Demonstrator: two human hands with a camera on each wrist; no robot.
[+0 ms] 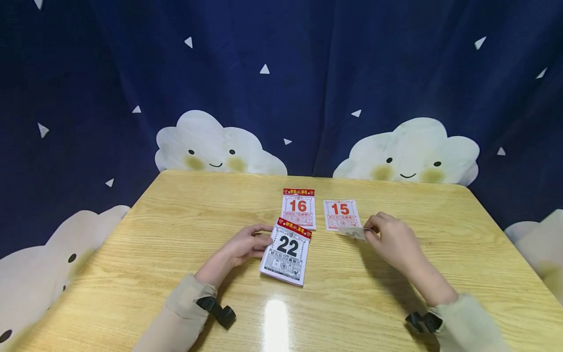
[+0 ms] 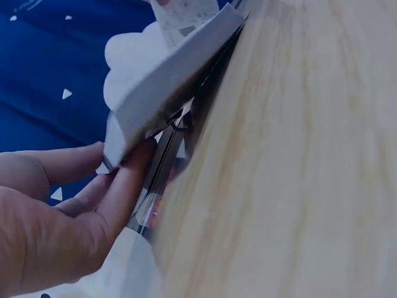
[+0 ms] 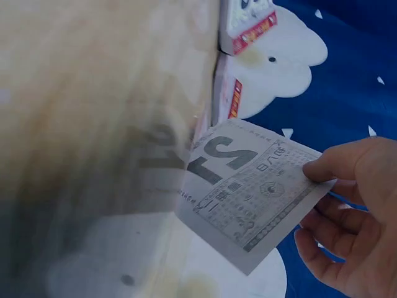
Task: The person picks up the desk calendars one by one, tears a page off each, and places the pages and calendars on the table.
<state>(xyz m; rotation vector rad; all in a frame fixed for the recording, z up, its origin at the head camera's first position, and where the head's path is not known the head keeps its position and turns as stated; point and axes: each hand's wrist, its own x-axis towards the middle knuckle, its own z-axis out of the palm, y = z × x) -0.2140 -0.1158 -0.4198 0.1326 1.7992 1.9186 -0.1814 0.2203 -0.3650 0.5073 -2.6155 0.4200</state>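
Observation:
My left hand [image 1: 247, 244] grips the left edge of a tear-off calendar pad [image 1: 285, 261] with a red header and a black 22 on top. In the left wrist view the thumb and fingers pinch the thick pad [image 2: 167, 84], which is tilted off the table. Between thumb and fingers, my right hand [image 1: 393, 239] pinches a loose calendar page [image 3: 248, 180] by its bottom edge. A black 21 shows on that page in the right wrist view. The page overlaps the lower part of a loose page with a red 15 [image 1: 340, 210].
Behind the held pad lies a second tear-off calendar [image 1: 299, 206] with a red header and a red 16, its lower edge partly covered. Everything is on a light wooden table [image 1: 198, 195]. A dark blue curtain [image 1: 308, 88] with clouds hangs behind.

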